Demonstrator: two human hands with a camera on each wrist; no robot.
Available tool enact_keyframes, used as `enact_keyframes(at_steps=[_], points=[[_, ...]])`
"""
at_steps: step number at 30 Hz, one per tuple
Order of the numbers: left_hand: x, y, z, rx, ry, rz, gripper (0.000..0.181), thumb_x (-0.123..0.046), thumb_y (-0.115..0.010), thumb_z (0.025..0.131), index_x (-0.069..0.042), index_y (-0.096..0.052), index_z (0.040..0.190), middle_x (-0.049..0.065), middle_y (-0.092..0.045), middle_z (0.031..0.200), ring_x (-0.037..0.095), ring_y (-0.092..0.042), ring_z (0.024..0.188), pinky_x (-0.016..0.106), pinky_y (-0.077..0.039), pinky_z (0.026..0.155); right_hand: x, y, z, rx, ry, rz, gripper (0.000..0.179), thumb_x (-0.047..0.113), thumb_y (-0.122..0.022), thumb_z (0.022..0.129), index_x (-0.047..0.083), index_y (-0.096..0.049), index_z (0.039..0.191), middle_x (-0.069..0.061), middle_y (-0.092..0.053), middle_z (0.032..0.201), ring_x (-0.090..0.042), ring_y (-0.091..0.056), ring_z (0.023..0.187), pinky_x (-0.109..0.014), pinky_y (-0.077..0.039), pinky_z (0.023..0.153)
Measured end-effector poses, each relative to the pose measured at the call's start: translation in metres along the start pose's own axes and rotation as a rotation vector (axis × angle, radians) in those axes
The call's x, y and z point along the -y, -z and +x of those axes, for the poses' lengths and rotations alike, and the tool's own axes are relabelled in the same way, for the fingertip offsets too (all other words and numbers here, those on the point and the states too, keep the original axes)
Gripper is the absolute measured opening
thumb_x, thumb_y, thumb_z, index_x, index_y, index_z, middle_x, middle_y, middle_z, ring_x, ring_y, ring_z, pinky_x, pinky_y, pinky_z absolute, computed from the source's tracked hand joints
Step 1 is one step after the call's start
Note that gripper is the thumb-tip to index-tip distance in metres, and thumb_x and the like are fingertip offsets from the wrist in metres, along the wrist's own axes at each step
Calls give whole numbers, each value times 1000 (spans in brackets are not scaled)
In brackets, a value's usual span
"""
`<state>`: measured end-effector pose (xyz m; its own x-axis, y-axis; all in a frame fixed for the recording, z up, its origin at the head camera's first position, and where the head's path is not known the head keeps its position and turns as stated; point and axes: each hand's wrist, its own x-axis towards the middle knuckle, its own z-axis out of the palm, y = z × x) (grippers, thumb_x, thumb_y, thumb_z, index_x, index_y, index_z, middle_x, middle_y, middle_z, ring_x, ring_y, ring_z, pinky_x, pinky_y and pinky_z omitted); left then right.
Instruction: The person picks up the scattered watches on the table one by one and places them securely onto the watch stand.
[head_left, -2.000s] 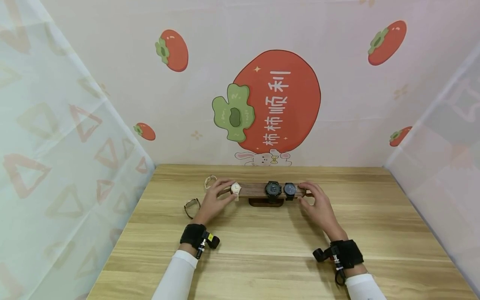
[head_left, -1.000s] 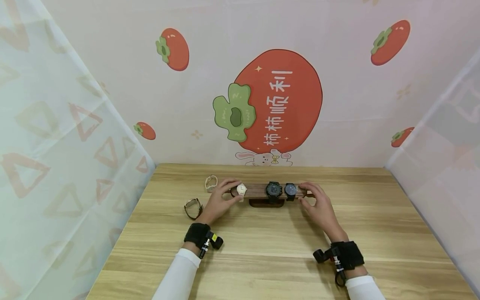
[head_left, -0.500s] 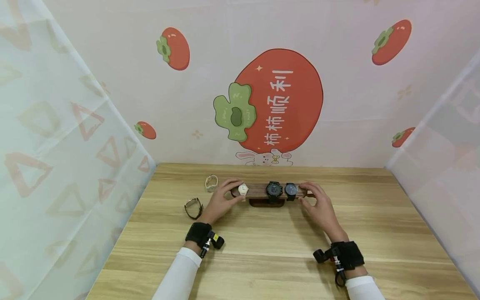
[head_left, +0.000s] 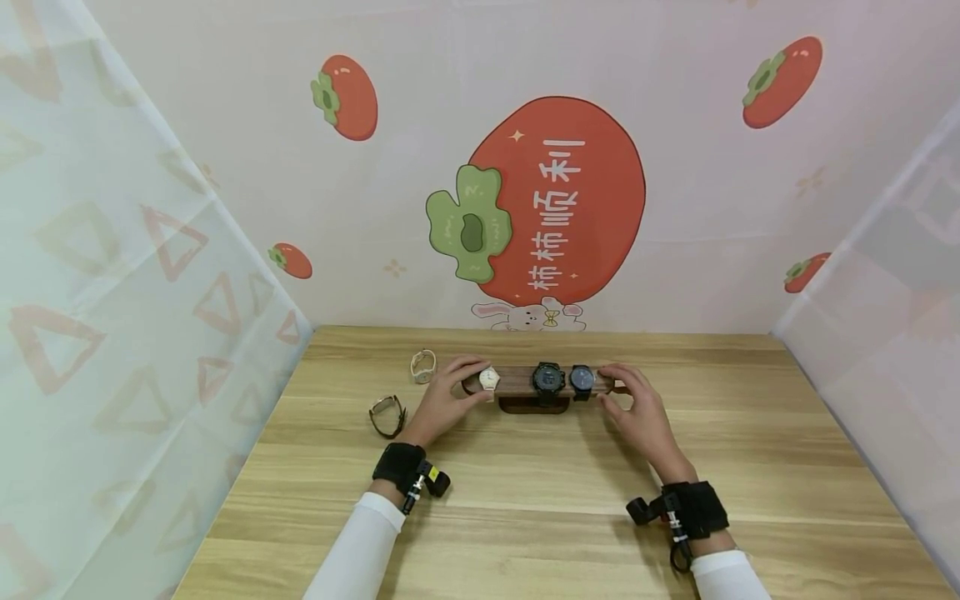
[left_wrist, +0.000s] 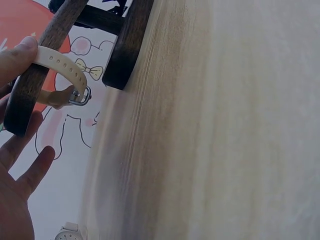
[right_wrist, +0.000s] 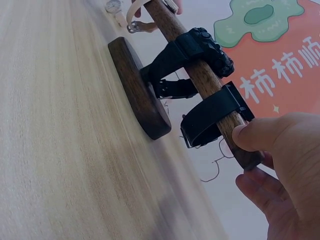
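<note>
A dark wooden watch stand (head_left: 517, 381) stands near the back of the table, its bar raised above a foot (right_wrist: 137, 90). My left hand (head_left: 446, 400) pinches a cream-strapped wristwatch (head_left: 489, 379) looped round the bar near its left end. In the left wrist view the thumb presses the cream strap (left_wrist: 62, 65), whose buckle is fastened. At the other end, my right hand (head_left: 641, 417) grips the bar tip between thumb and fingers. Two black wristwatches hang on the bar: a chunky one (head_left: 548, 378) near the middle and a slimmer one (head_left: 581, 378) close to my right fingers.
Left of the stand, a white wristwatch (head_left: 423, 367) lies on the wooden table (head_left: 525, 517). Nearer, beside my left wrist, is a dark-strapped wristwatch (head_left: 387, 417). A printed cloth wall (head_left: 675, 292) rises right behind the table's back edge.
My left hand has slid the cream-strapped watch to the right along the bar, in from the left end, slowing lately. My right hand has stayed on the bar's end.
</note>
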<state>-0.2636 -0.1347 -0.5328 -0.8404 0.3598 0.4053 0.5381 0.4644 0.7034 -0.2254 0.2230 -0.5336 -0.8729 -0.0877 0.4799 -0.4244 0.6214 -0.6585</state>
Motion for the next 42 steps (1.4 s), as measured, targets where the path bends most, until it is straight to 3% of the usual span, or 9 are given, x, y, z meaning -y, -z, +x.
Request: enact_keyframes(at_steps=[9, 15, 23, 42], points=[[-4, 0, 2, 17, 26, 22, 59, -25, -86, 91, -12, -67, 146, 6, -63, 148, 31, -57, 141, 53, -48, 121, 0, 0, 1, 4, -7, 2, 47, -10, -78, 90, -1, -66, 135, -20, -62, 142, -38, -64, 124, -44, -61, 97], [-4, 0, 2, 22, 37, 18, 60, -24, -86, 91, -10, -66, 146, 9, -62, 150, 34, -54, 145, 57, -44, 123, 1, -1, 2, 6, 5, 5, 46, -9, -78, 91, -1, -66, 136, -20, -62, 141, -38, -63, 126, -50, -60, 98], [-4, 2, 1, 48, 114, 10, 66, -29, -87, 91, -16, -62, 150, 7, -59, 153, 32, -52, 146, 57, -46, 122, 2, 0, 2, 13, -4, 12, 46, -8, -77, 92, 0, -66, 135, -20, -61, 141, -38, -63, 126, -51, -60, 99], [-1, 3, 4, 69, 39, 20, 60, -21, -87, 92, -12, -64, 146, 7, -62, 149, 32, -54, 144, 56, -44, 124, 2, 1, -1, 3, 2, 14, 47, -11, -78, 90, -2, -67, 134, -20, -62, 140, -38, -64, 125, -54, -59, 98]])
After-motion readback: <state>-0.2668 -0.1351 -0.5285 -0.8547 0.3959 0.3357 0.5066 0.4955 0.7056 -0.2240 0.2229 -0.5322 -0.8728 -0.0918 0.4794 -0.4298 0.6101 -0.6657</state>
